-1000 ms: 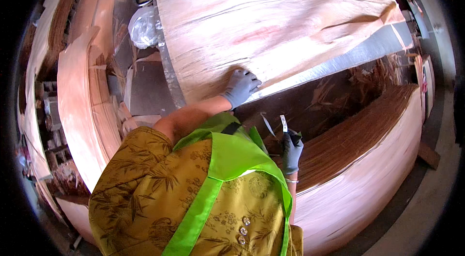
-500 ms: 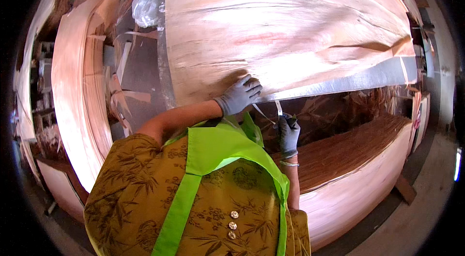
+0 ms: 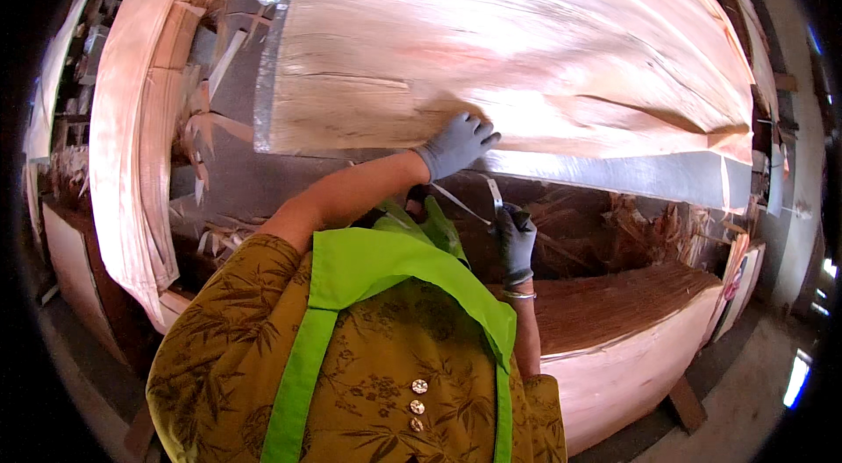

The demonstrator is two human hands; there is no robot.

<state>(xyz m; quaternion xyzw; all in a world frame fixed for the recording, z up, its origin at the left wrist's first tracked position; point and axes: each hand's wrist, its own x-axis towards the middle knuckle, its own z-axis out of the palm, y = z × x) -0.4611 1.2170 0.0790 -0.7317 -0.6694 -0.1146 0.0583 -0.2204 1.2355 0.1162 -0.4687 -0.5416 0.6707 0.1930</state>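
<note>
Hands in grey gloves work at the near edge of a big thin wood sheet (image 3: 526,51) lying on a metal table (image 3: 614,174). Left hand (image 3: 456,144) lies flat, fingers spread, pressing down on the sheet's near edge; it closes on nothing. Right hand (image 3: 516,239), just below and right of the left, is closed around a small tool w/ a narrow pale blade (image 3: 495,194) pointing up toward the sheet edge. A thin pale strip (image 3: 456,202) runs from near the blade back toward the left wrist; can't tell if it's tape or a wood sliver.

Risks, as I judge them: blade tip sits close under the left palm, so a slip upward could nick the glove. Sheet looks thin and already shows a split (image 3: 351,77) left of the pressing hand and 1 curled corner (image 3: 732,138) far right; uneven pressure could lengthen the crack. Below the right hand, a stack of sheets (image 3: 631,323); left of both hands, more stacked sheets (image 3: 132,156) stand bowed.
</note>
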